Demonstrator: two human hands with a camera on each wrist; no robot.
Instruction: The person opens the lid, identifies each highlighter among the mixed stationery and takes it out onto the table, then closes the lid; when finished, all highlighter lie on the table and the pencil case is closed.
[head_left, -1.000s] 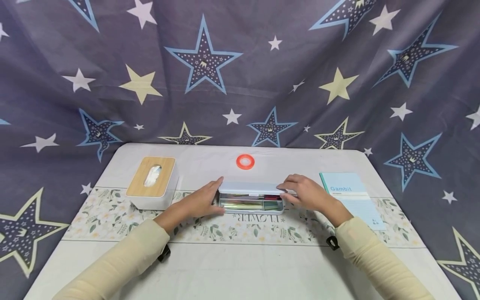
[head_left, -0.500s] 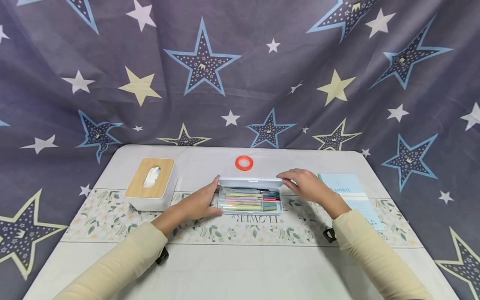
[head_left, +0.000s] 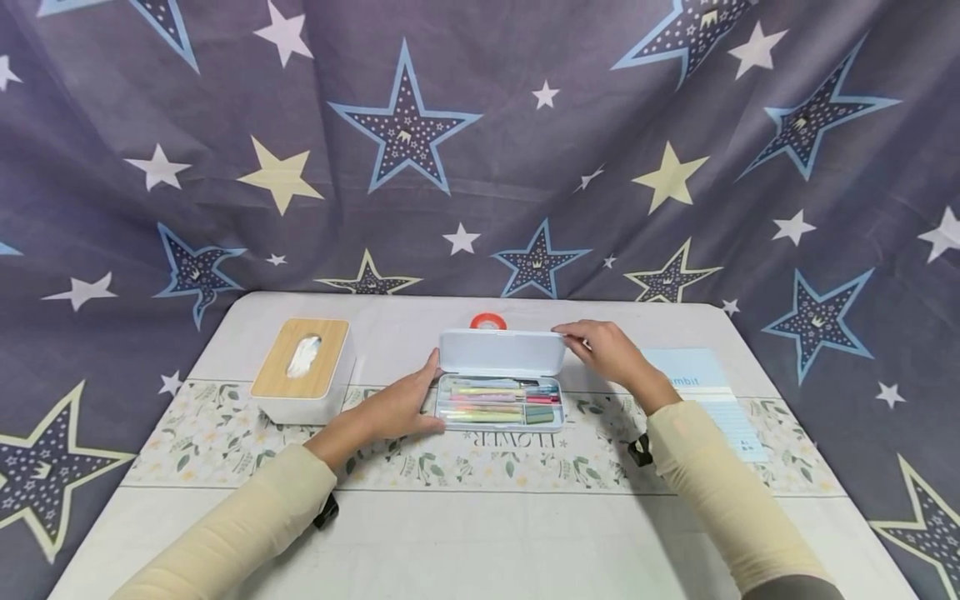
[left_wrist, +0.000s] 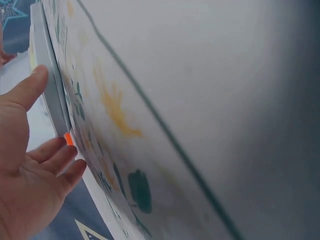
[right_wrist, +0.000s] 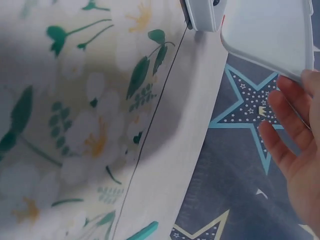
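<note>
A white pencil case [head_left: 498,428] lies in the middle of the table, its lid [head_left: 502,353] raised upright at the back. Several pens [head_left: 483,408] and a green eraser-like block [head_left: 538,414] fill its compartments. My left hand [head_left: 401,407] rests against the case's left end, thumb near the front corner and fingers toward the back. In the left wrist view its fingers are loosely extended, with the thumb touching the case wall [left_wrist: 56,105]. My right hand [head_left: 606,350] pinches the lid's upper right corner. The right wrist view shows the lid [right_wrist: 270,32] at those fingertips.
To the left stands a tissue box [head_left: 303,367] with a wooden top. A red tape roll [head_left: 487,319] is partly hidden behind the lid. A light blue notebook [head_left: 723,408] lies at the right, partly covered by the right arm. A starry curtain [head_left: 480,150] hangs behind the table.
My right hand has swung the lid up and back from nearly closed to upright, uncovering the pens. The lid now overlaps the tape roll. My left hand has stayed at the case's left end.
</note>
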